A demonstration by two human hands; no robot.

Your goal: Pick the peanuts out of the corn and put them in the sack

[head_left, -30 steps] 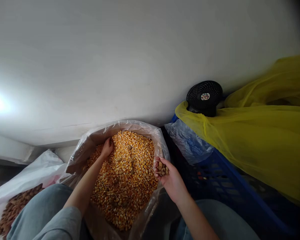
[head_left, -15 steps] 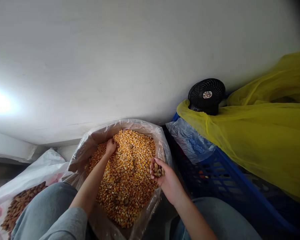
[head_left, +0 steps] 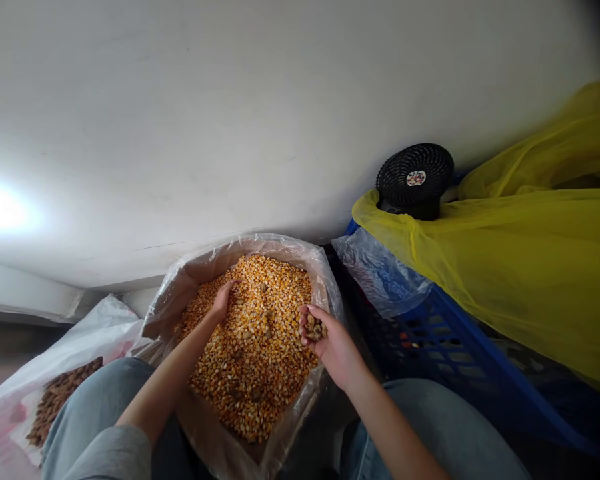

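A large clear plastic bag (head_left: 334, 293) full of yellow-orange corn kernels (head_left: 260, 360) stands open between my knees. My left hand (head_left: 224, 301) is at the left part of the corn, its fingers stretched out and touching the kernels, with nothing seen in it. At the bag's right rim, my right hand (head_left: 325, 333) is cupped, palm up, around several brown mottled lumps (head_left: 314, 327); their exact kind is unclear. A few similar dark lumps (head_left: 264, 288) lie on the corn.
On the left, a white and pink bag (head_left: 95, 327) holds brown almond-like pieces (head_left: 63, 397). To the right stands a blue plastic basket (head_left: 460, 353), with yellow netting (head_left: 520, 260), a crumpled clear bag (head_left: 380, 273) and a small black fan (head_left: 415, 179) on it. A pale wall (head_left: 220, 120) rises behind.
My left hand has come up slightly, its fingers now stretched to the right over the kernels. The right hand keeps its hold on the brown lumps. The view has shifted a little.
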